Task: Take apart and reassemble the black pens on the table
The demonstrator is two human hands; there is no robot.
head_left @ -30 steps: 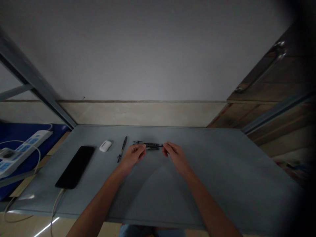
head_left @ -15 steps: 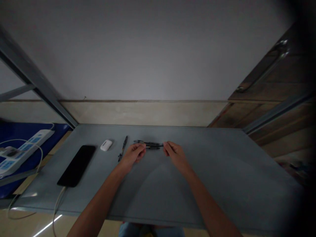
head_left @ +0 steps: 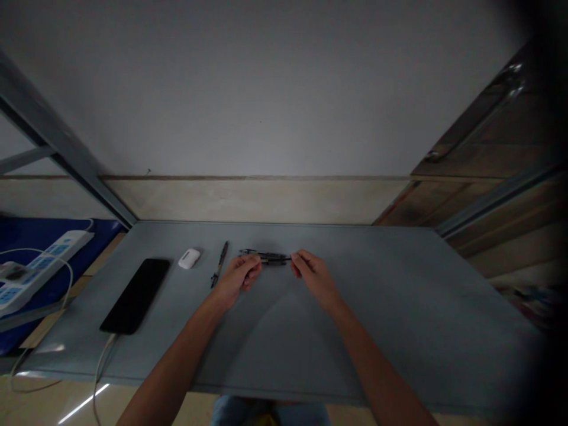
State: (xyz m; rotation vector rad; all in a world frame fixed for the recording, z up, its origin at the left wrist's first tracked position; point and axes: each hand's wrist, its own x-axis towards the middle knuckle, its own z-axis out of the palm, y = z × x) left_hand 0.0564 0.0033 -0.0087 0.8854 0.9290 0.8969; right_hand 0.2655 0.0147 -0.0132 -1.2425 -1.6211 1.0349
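Both hands pinch a slim dark pen (head_left: pixel 276 260) lying level between them, just above the grey table. My left hand (head_left: pixel 238 278) closes its thumb and fingers on the pen's left end. At the right end, the fingertips of my right hand (head_left: pixel 311 277) are pressed together on its thin dark tip. Several more black pens (head_left: pixel 251 251) lie in a loose bunch right behind; the held one partly overlaps them. To the left of my left hand, one separate pen (head_left: pixel 220 264) rests at a slant on the table.
A white earbud case (head_left: pixel 189 258) and a black phone (head_left: pixel 135 296) with a white cable (head_left: pixel 102 361) sit on the left of the grey table (head_left: pixel 399 319). Beyond the left edge is a white power strip (head_left: pixel 48 266). The wall (head_left: pixel 266 201) bounds the back, with metal posts at both sides.
The whole view has shifted slightly, so everything sits a little higher and further left. Both hands keep their pinch on the pen, with hardly any visible movement.
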